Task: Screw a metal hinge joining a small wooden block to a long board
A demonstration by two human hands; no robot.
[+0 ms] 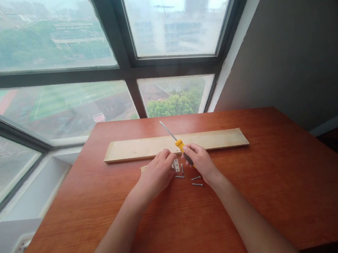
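My right hand (199,157) is closed around the yellow and black handle of a screwdriver (179,143), its thin metal shaft slanting up to the left above a board. My left hand (158,169) is curled with its fingertips on a small metal hinge (176,165); the fingers hide the hinge's left part. A bit of pale wood (143,169) shows from behind that hand. Close to the hinge lie two screws, one upright in view (182,168) and one lying crosswise (179,176). Nearer my right wrist are another screw (195,177) and a further screw (197,184).
A long pale wooden board (217,139) lies across the far part of the reddish-brown table (265,197). Dark-framed windows (129,69) stand behind the table, with a grey wall (292,54) at the right. White sockets (19,247) are low on the left.
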